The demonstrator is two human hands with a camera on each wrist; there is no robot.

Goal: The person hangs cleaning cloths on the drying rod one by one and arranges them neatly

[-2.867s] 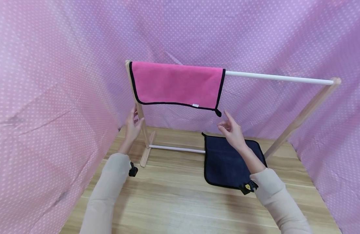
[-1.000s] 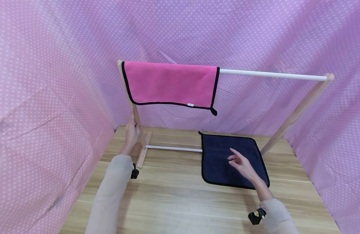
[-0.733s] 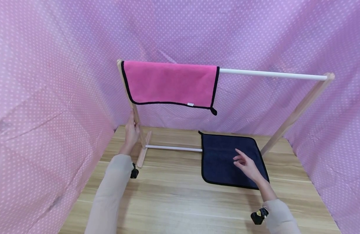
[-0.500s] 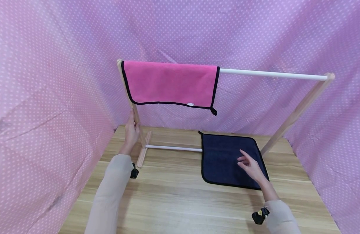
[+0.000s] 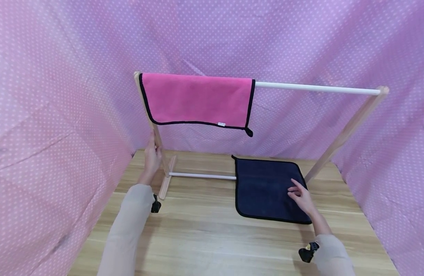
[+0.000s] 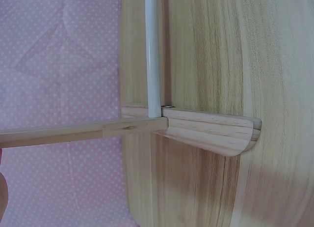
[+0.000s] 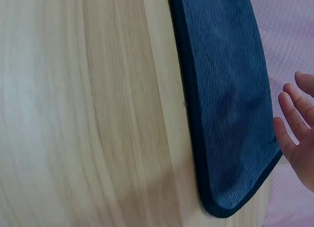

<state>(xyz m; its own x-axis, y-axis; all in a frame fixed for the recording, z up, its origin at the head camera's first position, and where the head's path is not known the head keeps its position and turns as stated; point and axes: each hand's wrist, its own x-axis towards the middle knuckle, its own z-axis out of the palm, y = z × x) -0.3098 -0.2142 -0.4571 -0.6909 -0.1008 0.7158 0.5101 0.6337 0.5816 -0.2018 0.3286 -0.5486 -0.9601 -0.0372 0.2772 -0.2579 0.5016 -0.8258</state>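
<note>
At the left end of a wooden towel rack (image 5: 349,126), my left hand (image 5: 152,157) holds the upright post (image 5: 160,142), fingers and thumb about it. Only bits of that hand show at the edge of the left wrist view. A pink towel (image 5: 198,101) with black edging hangs folded over the left half of the white top rail (image 5: 316,88). My right hand (image 5: 301,197) is over the right side of a navy towel (image 5: 263,188), with fingers loosely bent and nothing held. The navy towel lies flat, covering part of the lower rail (image 5: 201,176).
The rack stands on a wood-grain table (image 5: 198,241). Pink dotted cloth (image 5: 215,34) encloses the back and sides. A wooden foot (image 6: 211,131) juts forward below the left post, and the right post (image 5: 346,132) rises behind the navy towel.
The right hand has come down from beside the pink towel's loop to the navy towel, then drifted right over it. The left hand stays at the post. The view has shifted slightly.
</note>
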